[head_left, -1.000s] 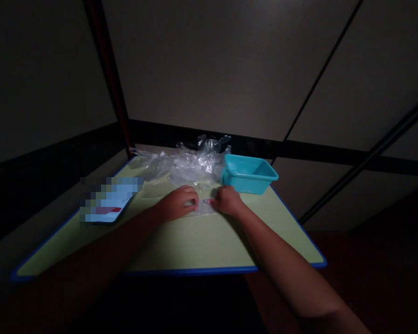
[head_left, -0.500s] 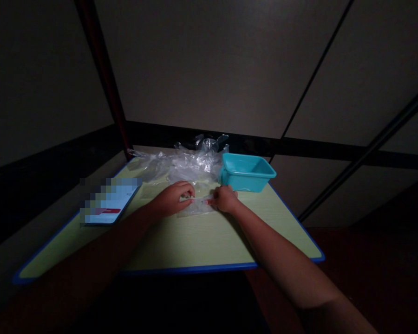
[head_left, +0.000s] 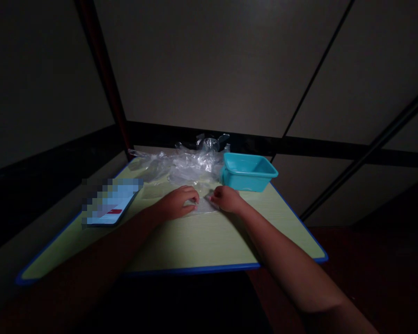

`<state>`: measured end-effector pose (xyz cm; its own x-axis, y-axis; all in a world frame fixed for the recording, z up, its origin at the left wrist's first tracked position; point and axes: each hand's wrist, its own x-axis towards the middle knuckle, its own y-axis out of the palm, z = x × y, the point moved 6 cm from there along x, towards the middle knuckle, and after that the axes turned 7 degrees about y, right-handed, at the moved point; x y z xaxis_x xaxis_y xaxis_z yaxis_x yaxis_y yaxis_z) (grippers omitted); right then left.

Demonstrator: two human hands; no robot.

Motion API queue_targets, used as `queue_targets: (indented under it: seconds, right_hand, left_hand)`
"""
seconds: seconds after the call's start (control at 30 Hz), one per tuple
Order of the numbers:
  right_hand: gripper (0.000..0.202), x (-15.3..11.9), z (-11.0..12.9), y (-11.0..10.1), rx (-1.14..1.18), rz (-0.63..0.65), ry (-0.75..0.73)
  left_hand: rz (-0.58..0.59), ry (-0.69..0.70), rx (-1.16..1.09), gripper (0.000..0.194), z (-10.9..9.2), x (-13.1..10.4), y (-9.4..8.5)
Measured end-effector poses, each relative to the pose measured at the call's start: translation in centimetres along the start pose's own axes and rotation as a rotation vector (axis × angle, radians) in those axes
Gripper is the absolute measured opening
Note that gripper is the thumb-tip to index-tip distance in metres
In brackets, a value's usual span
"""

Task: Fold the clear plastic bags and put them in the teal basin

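Note:
A small clear plastic bag [head_left: 205,205] lies low over the table between my two hands. My left hand [head_left: 177,202] is curled at its left side, thumb and fingertips nearly together on its edge. At the right side, my right hand [head_left: 227,199] has its fingers folded, and thumb and forefinger pinch the plastic. The film is thin and dim, so its outline is hard to make out, and part of it is hidden by the fingers. Just beyond lies a heap of crumpled clear plastic bags [head_left: 191,167].
A turquoise plastic basket [head_left: 249,181] stands behind my right hand. To the left a phone or tablet [head_left: 125,197] with a lit, partly blurred screen rests on the table. The pale yellow-green table [head_left: 195,246] has a blue rim and backs onto dark panelled walls [head_left: 209,69].
My left hand has shifted slightly right and down, and my right hand has lowered a little. The plastic between them sits flatter and shows less.

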<state>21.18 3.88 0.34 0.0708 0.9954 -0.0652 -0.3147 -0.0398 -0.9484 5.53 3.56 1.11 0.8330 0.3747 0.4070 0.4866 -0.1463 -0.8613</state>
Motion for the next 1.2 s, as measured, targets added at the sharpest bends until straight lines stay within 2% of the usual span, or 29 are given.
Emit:
queue_targets:
  seconds: [0.17, 0.23, 0.3, 0.4, 0.5, 0.57, 0.6, 0.67, 0.8, 0.87, 0.93, 1.07, 1.13, 1.2]
  right_hand:
    - [0.02, 0.0, 0.1, 0.1, -0.045, 0.025, -0.057]
    - [0.019, 0.1, 0.2, 0.1, -0.025, 0.016, -0.076]
    - [0.019, 0.2, 0.2, 0.1, 0.002, 0.008, -0.087]
    - [0.019, 0.3, 0.1, 0.1, 0.038, 0.012, -0.09]
    - [0.02, 0.4, 0.0, 0.3, 0.044, 0.022, -0.096]
    - [0.02, 0.5, 0.0, 0.4, 0.044, 0.021, -0.103]
    - [0.02, 0.5, 0.0, 0.4, 0.045, 0.02, -0.106]
    - [0.019, 0.6, 0.0, 0.5, 0.046, 0.014, -0.114]
    - [0.016, 0.6, -0.1, 0.3, 0.038, 0.007, -0.096]
    - [0.016, 0.6, -0.2, 0.2, 0.034, 0.006, -0.083]
    - [0.016, 0.6, -0.2, 0.1, 0.031, 0.011, -0.08]
    - [0.018, 0.8, -0.4, 0.3, 0.036, 0.008, -0.089]
    - [0.018, 0.9, -0.4, 0.4, 0.04, 0.002, -0.096]
    - [0.018, 1.0, -0.5, 0.5, 0.04, 0.002, -0.094]
  left_hand:
    - [0.04, 0.046, -0.007, 0.007, 0.0, 0.1, 0.4]
    - [0.013, 0.023, -0.024, 0.007, -0.1, 0.1, 0.3]
    - [-0.072, -0.038, -0.055, 0.014, 0.0, 0.0, -0.2]
    - [-0.283, -0.195, -0.111, 0.022, 0.9, -0.2, -1.5]
    - [-0.498, -0.309, -0.21, 0.022, 2.1, -0.8, -2.9]
    - [-0.567, -0.339, -0.267, 0.017, 2.7, -1.0, -3.4]
    - [-0.568, -0.344, -0.275, 0.014, 2.7, -1.0, -3.6]
    - [-0.492, -0.307, -0.241, 0.013, 2.3, -0.7, -3.4]
    - [-0.15, -0.025, -0.126, 0.015, -0.3, 0.3, -1.1]
    - [-0.052, 0.046, -0.098, 0.013, -1.0, 0.3, -0.3]
    - [-0.132, -0.012, -0.066, 0.014, -0.6, 0.1, -0.9]
    - [-0.48, -0.188, 0.004, 0.022, 1.0, -0.9, -4.4]
    - [-0.524, -0.183, 0.009, 0.024, 1.2, -1.1, -5.3]
    - [-0.461, -0.122, 0.003, 0.029, 0.8, -0.8, -5.1]
